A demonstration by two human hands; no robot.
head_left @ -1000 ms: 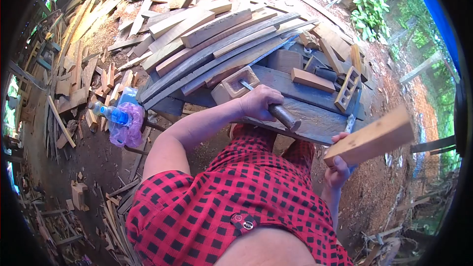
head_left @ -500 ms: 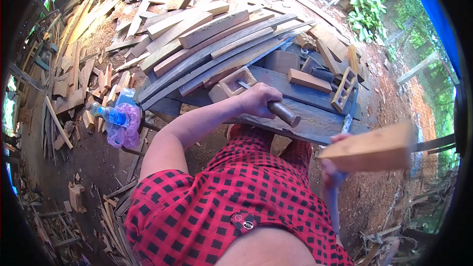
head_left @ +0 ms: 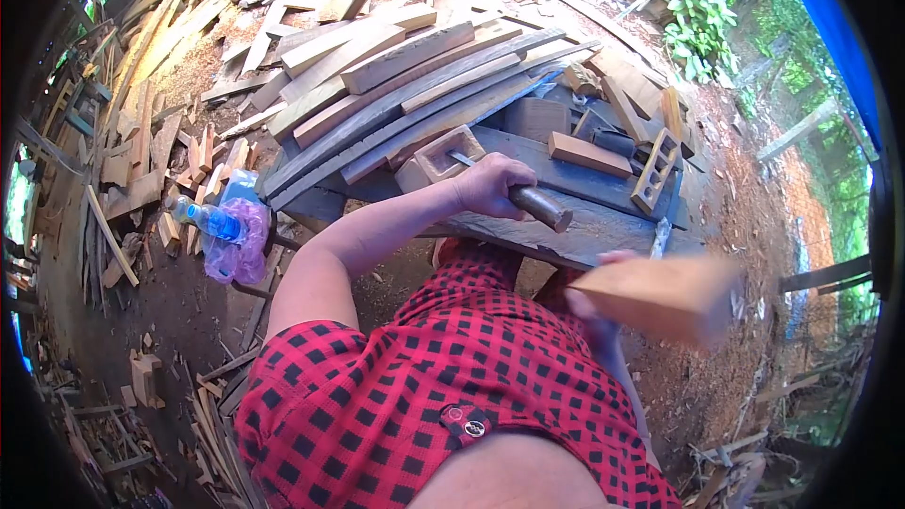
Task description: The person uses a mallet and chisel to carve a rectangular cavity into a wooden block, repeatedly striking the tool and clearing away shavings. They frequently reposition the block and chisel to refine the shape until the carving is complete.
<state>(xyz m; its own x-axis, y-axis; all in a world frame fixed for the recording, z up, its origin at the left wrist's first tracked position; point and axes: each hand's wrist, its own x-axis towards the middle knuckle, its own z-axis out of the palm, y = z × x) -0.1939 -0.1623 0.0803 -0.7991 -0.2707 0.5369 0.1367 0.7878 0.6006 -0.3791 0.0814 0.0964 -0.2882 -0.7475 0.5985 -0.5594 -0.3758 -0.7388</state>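
Note:
My left hand (head_left: 492, 185) is closed round the handle of a chisel (head_left: 541, 208). The handle's butt end points to the lower right, and the blade reaches into a hollow in a small wooden block (head_left: 436, 167) on the dark workbench (head_left: 594, 231). To the right, my right hand (head_left: 592, 302) grips a thick wooden mallet (head_left: 655, 294), smeared by motion. The mallet is apart from the chisel's butt, lower and to its right. The narrow end of the mallet, in my hand, is partly hidden by blur.
On the bench lie a reddish wooden block (head_left: 590, 155) and a wooden piece with several square openings (head_left: 656, 170). Long boards (head_left: 415, 80) are stacked behind. A plastic bottle (head_left: 215, 221) and a pink plastic bag (head_left: 247, 243) sit at the left. Wood scraps cover the ground.
My right hand and the mallet have swung left, closer to the chisel's butt. My left hand and the chisel have shifted only slightly.

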